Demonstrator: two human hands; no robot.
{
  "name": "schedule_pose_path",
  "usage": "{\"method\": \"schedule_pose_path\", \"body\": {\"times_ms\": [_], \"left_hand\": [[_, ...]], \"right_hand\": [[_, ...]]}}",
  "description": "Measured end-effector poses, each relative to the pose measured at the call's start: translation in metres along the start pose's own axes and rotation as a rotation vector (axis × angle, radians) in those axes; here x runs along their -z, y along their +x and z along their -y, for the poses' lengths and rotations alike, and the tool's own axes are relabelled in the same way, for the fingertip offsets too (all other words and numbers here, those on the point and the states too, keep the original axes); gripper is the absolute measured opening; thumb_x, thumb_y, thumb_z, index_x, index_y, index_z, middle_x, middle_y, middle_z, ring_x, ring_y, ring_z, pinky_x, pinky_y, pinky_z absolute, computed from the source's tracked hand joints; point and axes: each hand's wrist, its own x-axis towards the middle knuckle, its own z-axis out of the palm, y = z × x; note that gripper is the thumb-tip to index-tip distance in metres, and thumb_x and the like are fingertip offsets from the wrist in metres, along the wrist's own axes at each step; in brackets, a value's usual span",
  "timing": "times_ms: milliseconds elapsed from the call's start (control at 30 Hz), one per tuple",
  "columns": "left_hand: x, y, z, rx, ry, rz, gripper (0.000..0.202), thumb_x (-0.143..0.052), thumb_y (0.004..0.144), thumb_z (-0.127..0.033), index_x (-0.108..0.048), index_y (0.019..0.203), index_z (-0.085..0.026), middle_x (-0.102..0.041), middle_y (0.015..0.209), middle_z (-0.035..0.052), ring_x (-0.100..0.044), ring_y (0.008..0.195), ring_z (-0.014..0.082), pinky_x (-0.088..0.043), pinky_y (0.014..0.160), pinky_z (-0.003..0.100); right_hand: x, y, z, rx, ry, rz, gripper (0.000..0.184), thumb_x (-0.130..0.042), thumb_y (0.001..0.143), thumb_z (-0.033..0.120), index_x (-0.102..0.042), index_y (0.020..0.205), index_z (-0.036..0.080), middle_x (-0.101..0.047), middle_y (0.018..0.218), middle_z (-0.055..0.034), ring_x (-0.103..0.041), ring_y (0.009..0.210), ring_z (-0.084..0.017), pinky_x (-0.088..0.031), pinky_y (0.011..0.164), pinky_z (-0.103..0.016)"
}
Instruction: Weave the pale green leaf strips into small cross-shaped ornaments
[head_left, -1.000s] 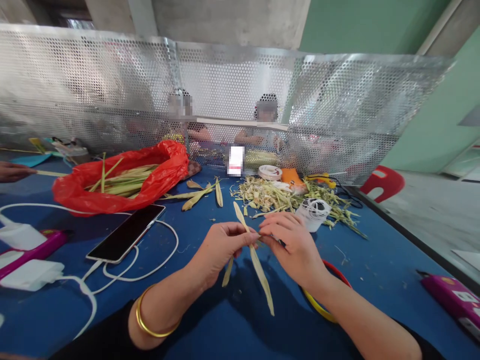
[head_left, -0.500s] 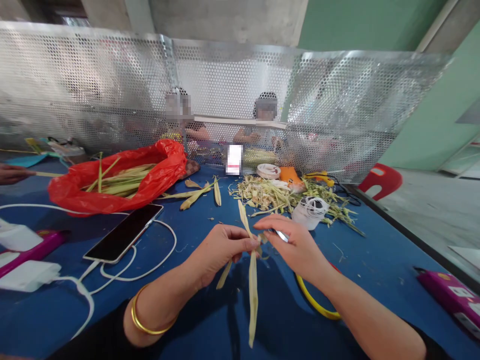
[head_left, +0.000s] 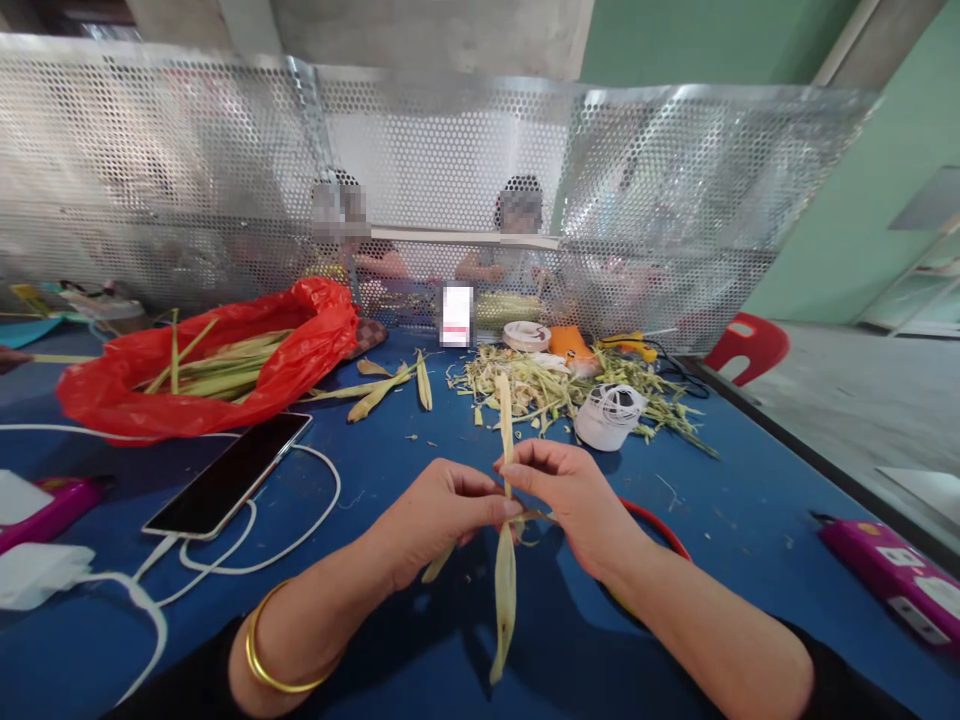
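Over the table's middle, my left hand (head_left: 466, 505) pinches a pale dried leaf strip (head_left: 505, 590) between thumb and fingers. The strip hangs below that pinch, and its upper end stands upright above it. Another pale piece (head_left: 439, 562) pokes out under the left palm. My right hand (head_left: 551, 485) is closed, thumb and index finger pinching the same strip just above the left fingertips. A thin dark strand crosses between the two hands; what it belongs to cannot be made out. Under my right forearm lies a red and yellow loop (head_left: 660, 528), partly hidden.
Leaves fill a red plastic bag (head_left: 82, 395) at the left, near a phone (head_left: 229, 475) with white cables. Leaf scraps (head_left: 510, 385), a white cord roll (head_left: 609, 418) and a tape roll (head_left: 526, 336) lie ahead. A purple power strip (head_left: 892, 580) is at right. People sit behind a perforated screen (head_left: 450, 150).
My right hand has gone from spread fingers beside the strip to pinching it above my left hand. The strip's upper part now stands straighter. The view has shifted slightly.
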Motion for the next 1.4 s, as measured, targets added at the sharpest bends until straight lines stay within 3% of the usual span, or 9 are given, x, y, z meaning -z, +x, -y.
{"method": "schedule_pose_path", "body": {"times_ms": [233, 367, 500, 633, 767, 1067, 1233, 1333, 1400], "left_hand": [[-0.003, 0.000, -0.002, 0.050, -0.015, -0.001, 0.019, -0.069, 0.066, -0.035, -0.073, 0.058, -0.019, -0.052, 0.048, -0.0015, -0.034, 0.042, 0.0079, -0.022, 0.044, 0.022], [0.002, 0.002, 0.000, 0.023, -0.171, -0.166, 0.028, -0.068, 0.068, -0.043, -0.072, 0.064, -0.016, -0.055, 0.051, -0.0003, -0.036, 0.042, 0.0063, -0.019, 0.042, 0.020], [0.009, 0.004, 0.001, -0.037, -0.326, -0.280, 0.036, -0.063, 0.073, -0.049, -0.071, 0.070, -0.014, -0.062, 0.063, 0.0035, -0.040, 0.044, 0.0059, -0.019, 0.041, 0.019], [0.009, 0.004, 0.002, -0.060, -0.348, -0.326, 0.026, -0.073, 0.066, -0.041, -0.069, 0.069, -0.015, -0.058, 0.060, -0.0005, -0.039, 0.046, 0.0056, -0.022, 0.043, 0.019], [0.003, 0.004, 0.002, -0.090, -0.324, -0.356, 0.022, -0.079, 0.058, -0.034, -0.070, 0.066, -0.016, -0.052, 0.053, -0.0045, -0.036, 0.047, 0.0051, -0.027, 0.045, 0.018], [-0.001, 0.009, 0.009, -0.100, -0.357, -0.464, 0.016, -0.079, 0.056, -0.028, -0.071, 0.062, -0.015, -0.065, 0.066, 0.0013, -0.044, 0.053, 0.0074, -0.037, 0.054, 0.020], [0.003, 0.009, 0.007, -0.101, -0.383, -0.385, 0.015, -0.077, 0.060, -0.027, -0.069, 0.061, -0.014, -0.066, 0.071, 0.0012, -0.046, 0.052, 0.0058, -0.039, 0.054, 0.019], [0.005, 0.007, 0.005, -0.020, -0.420, -0.280, 0.016, -0.074, 0.065, -0.028, -0.069, 0.066, -0.014, -0.063, 0.064, 0.0007, -0.050, 0.050, 0.0060, -0.039, 0.052, 0.018], [0.006, 0.006, 0.004, 0.028, -0.447, -0.217, 0.021, -0.069, 0.070, -0.033, -0.068, 0.069, -0.013, -0.064, 0.063, 0.0017, -0.053, 0.048, 0.0075, -0.041, 0.051, 0.019]], "right_hand": [[0.001, 0.004, -0.007, 0.213, -0.276, -0.135, 0.012, -0.062, 0.077, 0.027, -0.062, 0.068, 0.019, -0.065, 0.079, -0.0025, -0.059, 0.076, -0.017, -0.047, 0.075, -0.032], [0.009, 0.003, 0.000, 0.522, -0.553, -0.245, 0.014, -0.055, 0.086, 0.029, -0.065, 0.091, 0.022, -0.066, 0.099, -0.0061, -0.059, 0.096, -0.021, -0.045, 0.087, -0.036], [0.011, -0.004, 0.007, 0.698, -0.817, -0.248, 0.014, -0.054, 0.088, 0.032, -0.063, 0.085, 0.022, -0.064, 0.090, -0.0064, -0.059, 0.088, -0.021, -0.045, 0.080, -0.036], [0.005, -0.008, 0.000, 0.712, -1.013, -0.176, 0.015, -0.062, 0.083, 0.036, -0.061, 0.080, 0.022, -0.063, 0.082, -0.0032, -0.059, 0.081, -0.020, -0.042, 0.077, -0.035], [0.000, -0.007, -0.007, 0.752, -1.084, -0.132, 0.017, -0.056, 0.088, 0.026, -0.056, 0.071, 0.021, -0.061, 0.074, -0.0009, -0.055, 0.071, -0.017, -0.037, 0.073, -0.034], [-0.002, -0.011, 0.001, 0.816, -1.100, 0.007, 0.017, -0.049, 0.088, 0.015, -0.053, 0.072, 0.020, -0.058, 0.074, -0.0013, -0.051, 0.071, -0.016, -0.035, 0.073, -0.033], [0.003, -0.008, 0.002, 0.789, -1.040, -0.006, 0.020, -0.046, 0.092, 0.019, -0.056, 0.075, 0.020, -0.061, 0.076, -0.0020, -0.054, 0.072, -0.016, -0.038, 0.076, -0.034], [0.012, -0.001, 0.003, 0.798, -1.002, -0.167, 0.016, -0.046, 0.092, 0.021, -0.060, 0.099, 0.022, -0.064, 0.097, -0.0068, -0.058, 0.091, -0.021, -0.042, 0.081, -0.036], [0.018, 0.005, 0.004, 0.848, -1.056, -0.208, 0.024, -0.051, 0.090, 0.020, -0.058, 0.112, 0.023, -0.063, 0.108, -0.0086, -0.057, 0.101, -0.024, -0.042, 0.085, -0.040]]}}
